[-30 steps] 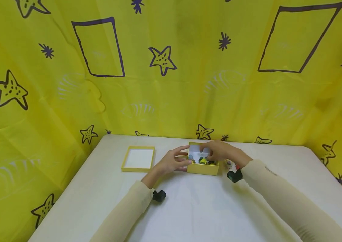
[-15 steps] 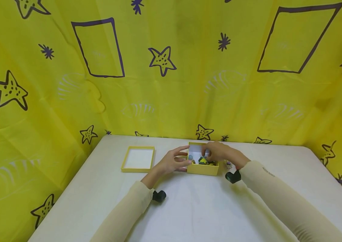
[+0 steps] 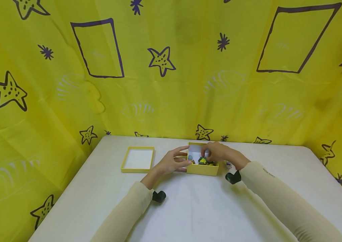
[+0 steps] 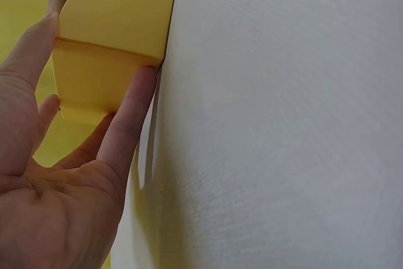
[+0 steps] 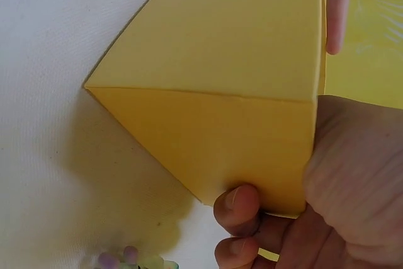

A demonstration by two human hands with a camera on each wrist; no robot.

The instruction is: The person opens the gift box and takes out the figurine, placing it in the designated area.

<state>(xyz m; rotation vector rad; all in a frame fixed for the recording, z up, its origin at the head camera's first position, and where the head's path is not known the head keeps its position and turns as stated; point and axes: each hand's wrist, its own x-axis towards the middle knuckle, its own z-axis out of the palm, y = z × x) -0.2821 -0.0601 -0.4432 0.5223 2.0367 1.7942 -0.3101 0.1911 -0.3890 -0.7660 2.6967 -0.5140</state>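
A yellow box (image 3: 202, 169) with a white inside stands without a lid on it near the back of the table. Small green, yellow and light blue pieces (image 3: 202, 161) lie in it; their kind is too small to tell. My left hand (image 3: 171, 162) touches the box's left side with spread, mostly straight fingers, the thumb near its front edge. My right hand (image 3: 217, 152) reaches over the right wall, thumb and index finger down among the pieces. Whether they pinch one is hidden. In the right wrist view, its other fingers (image 5: 236, 209) curl outside the box.
A shallow yellow-rimmed box lid (image 3: 137, 159), white inside, lies left of the box. Small purple and green pieces (image 5: 129, 256) rest on the white table (image 3: 189, 208) right of the box. Behind hangs a yellow patterned curtain (image 3: 186, 94).
The right hand's thumb and index finger have drawn closer together and shifted slightly left inside the box. My left hand, the box and the lid have stayed in place.
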